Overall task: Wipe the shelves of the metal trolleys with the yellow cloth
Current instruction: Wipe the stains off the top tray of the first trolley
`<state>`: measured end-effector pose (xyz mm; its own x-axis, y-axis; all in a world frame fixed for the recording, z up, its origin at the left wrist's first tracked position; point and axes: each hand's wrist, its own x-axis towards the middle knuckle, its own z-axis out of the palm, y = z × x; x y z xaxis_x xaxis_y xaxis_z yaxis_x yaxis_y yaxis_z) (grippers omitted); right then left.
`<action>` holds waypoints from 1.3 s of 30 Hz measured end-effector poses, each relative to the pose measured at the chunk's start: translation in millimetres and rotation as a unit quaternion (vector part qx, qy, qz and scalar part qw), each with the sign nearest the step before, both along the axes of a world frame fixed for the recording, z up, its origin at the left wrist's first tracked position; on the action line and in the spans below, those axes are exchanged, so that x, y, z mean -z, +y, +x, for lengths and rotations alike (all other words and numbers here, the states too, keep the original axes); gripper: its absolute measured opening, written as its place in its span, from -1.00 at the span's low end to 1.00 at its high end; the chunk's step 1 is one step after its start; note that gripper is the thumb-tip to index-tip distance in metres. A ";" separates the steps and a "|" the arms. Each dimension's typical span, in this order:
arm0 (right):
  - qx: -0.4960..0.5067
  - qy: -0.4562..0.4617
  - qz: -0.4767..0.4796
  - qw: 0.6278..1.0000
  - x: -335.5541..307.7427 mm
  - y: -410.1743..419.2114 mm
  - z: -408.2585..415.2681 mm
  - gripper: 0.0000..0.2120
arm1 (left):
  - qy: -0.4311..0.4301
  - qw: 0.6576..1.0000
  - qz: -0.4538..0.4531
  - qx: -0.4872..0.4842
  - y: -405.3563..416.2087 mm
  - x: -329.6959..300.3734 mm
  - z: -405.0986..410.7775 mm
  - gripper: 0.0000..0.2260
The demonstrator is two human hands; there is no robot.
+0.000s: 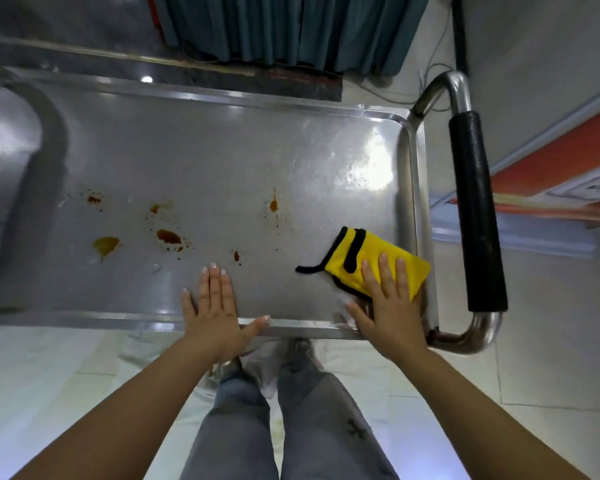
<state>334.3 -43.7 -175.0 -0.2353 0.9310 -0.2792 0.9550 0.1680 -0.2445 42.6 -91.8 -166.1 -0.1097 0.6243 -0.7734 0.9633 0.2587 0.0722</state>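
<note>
The top shelf of a metal trolley [222, 140] fills the view, with several brown and orange stains [168, 236] across its left and middle. A folded yellow cloth with black trim [364, 251] lies at the shelf's near right corner. My right hand [387, 303] presses flat on the cloth with straight fingers. My left hand [215, 306] rests flat on the shelf near its front rim, thumb along the edge.
The trolley's tubular handle with a black grip [475, 209] stands at the right. A second metal surface [66, 26] and a teal curtain [284, 29] lie beyond the far rim. An orange box [561, 174] sits at far right. Pale tiled floor [49, 375] is below.
</note>
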 end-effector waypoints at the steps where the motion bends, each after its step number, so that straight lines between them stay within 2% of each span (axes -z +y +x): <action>1: -0.001 -0.009 -0.001 1.000 -1.1 -16.8 3.8 -0.26 | -0.004 1.000 0.004 0.001 -0.7 -0.3 -0.2 0.01; 8: -0.005 -0.084 -0.062 0.995 -11.1 -79.6 -19.5 -0.19 | -0.022 0.999 0.037 0.014 -10.5 1.7 -7.9 -0.06; 13: -0.129 -0.048 -0.085 0.987 -13.5 -58.9 -93.5 -0.23 | -0.063 0.993 0.091 0.041 -20.4 1.5 -29.4 -0.14; 16: -0.112 -0.036 -0.072 0.990 -14.6 -35.8 -132.6 -0.26 | -0.078 0.987 0.129 0.052 -34.0 0.7 -47.4 -0.18; 21: -0.079 -0.071 -0.032 0.994 -13.5 -43.8 -144.1 -0.25 | 0.013 0.987 0.159 -0.027 -57.8 -3.7 -82.0 -0.15; 23: -0.078 -0.077 -0.027 0.994 -13.1 -55.6 -141.5 -0.23 | 0.072 0.982 0.155 -0.077 -61.7 -7.7 -96.3 -0.08; 26: -0.057 -0.064 -0.044 0.995 -14.2 -59.9 -144.0 -0.15 | 0.131 0.979 0.128 -0.092 -61.0 -10.0 -110.3 0.05; 31: -0.040 -0.052 -0.061 0.996 -11.8 -45.4 -150.5 -0.15 | 0.071 0.982 0.070 -0.158 -51.9 -7.8 -110.2 0.13; 39: -0.084 -0.065 -0.062 0.992 -2.3 50.4 -164.3 -0.27 | 0.080 0.983 0.024 -0.165 -45.8 -2.9 -111.5 0.15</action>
<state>169.9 6.7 -172.7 -0.3381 0.8382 -0.4279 0.9411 0.3029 -0.1502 -68.9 -137.6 -163.2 -0.4301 0.5691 -0.7008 0.8276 0.5586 -0.0543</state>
